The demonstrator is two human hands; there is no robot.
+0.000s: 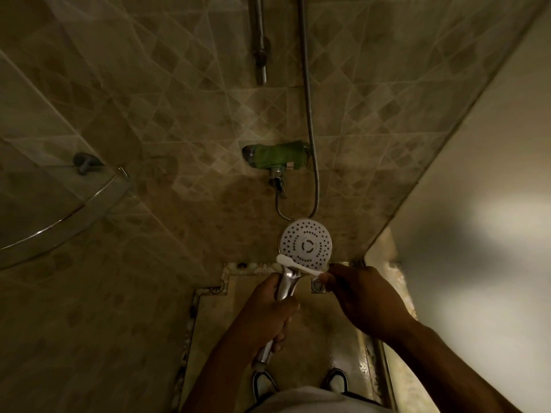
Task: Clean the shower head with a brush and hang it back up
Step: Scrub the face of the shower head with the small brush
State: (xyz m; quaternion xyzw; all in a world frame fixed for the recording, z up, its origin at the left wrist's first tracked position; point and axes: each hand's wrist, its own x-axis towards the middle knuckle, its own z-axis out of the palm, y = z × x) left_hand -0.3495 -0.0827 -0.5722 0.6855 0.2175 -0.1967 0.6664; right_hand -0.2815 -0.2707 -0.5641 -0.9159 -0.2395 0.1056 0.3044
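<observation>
One round white-faced shower head with a chrome handle (306, 243), held face-up near the middle of the view, in front of the tiled wall (149, 114). One white toothbrush-like brush (295, 266), lying across the lower edge of the spray face, bristle end to the left at the rim. One grey metal hose (308, 114), running down the wall and looping behind the head. One chrome wall rail (260, 40) above. One green cloth (278, 156) wrapped over the chrome mixer tap (277, 180). One curved glass corner shelf with a metal rim (59, 222) at left. Two dark shoes with pale tops (264, 383) on the floor below.

Two bare hands. Left hand (268, 317) reaching up from below, fingers curled round the chrome handle, thumb side uppermost. Right hand (366, 299) coming in from the right, wrist raised, back of the hand to the camera, fingertips pinching the brush's handle end just beside the head's lower right rim; exact finger placement hard to make out in the dim light, probably thumb against forefinger.
</observation>
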